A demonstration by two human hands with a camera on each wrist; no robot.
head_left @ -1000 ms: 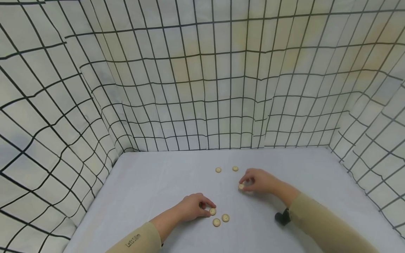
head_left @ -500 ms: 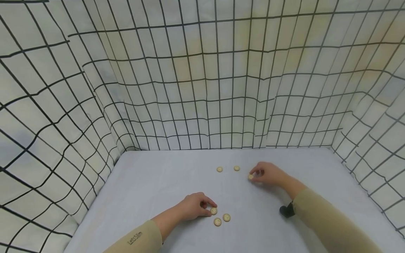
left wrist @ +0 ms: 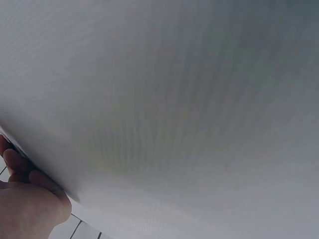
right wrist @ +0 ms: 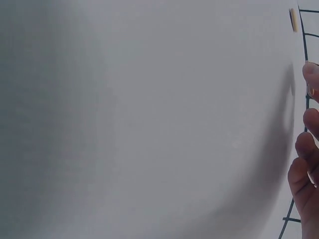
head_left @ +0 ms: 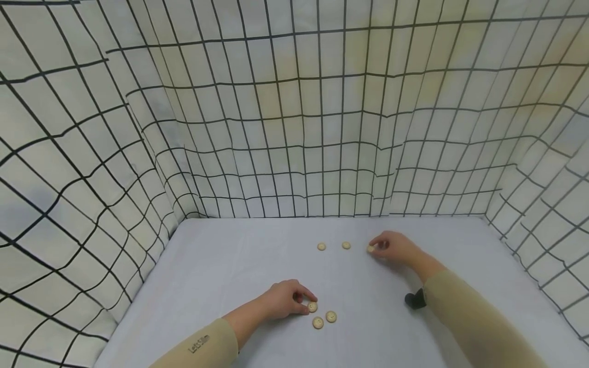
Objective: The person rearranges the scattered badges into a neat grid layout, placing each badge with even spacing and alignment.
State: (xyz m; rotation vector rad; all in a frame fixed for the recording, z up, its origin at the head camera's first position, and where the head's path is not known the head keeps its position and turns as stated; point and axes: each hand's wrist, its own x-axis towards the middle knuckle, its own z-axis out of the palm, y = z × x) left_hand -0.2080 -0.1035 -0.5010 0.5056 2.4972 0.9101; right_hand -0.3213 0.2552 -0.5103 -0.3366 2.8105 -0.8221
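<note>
In the head view my right hand pinches a pale wooden button between thumb and fingertip toward the back of the table. Left of it, two similar buttons, a middle one and a left one, lie roughly in line. Nearer the front, my left hand has thumb and finger around another button. Just beside that lie a lower button and a right-hand one. The left wrist view catches my left hand at its lower left edge; the right wrist view shows my right hand's fingers.
A white table carries everything. Behind it and along both sides rise pale walls with a dark grid. A small black device sits under my right wrist.
My right hand has carried its button back and to the right, into line with the two rear buttons. My left hand stays at its button; the head view has shifted slightly.
</note>
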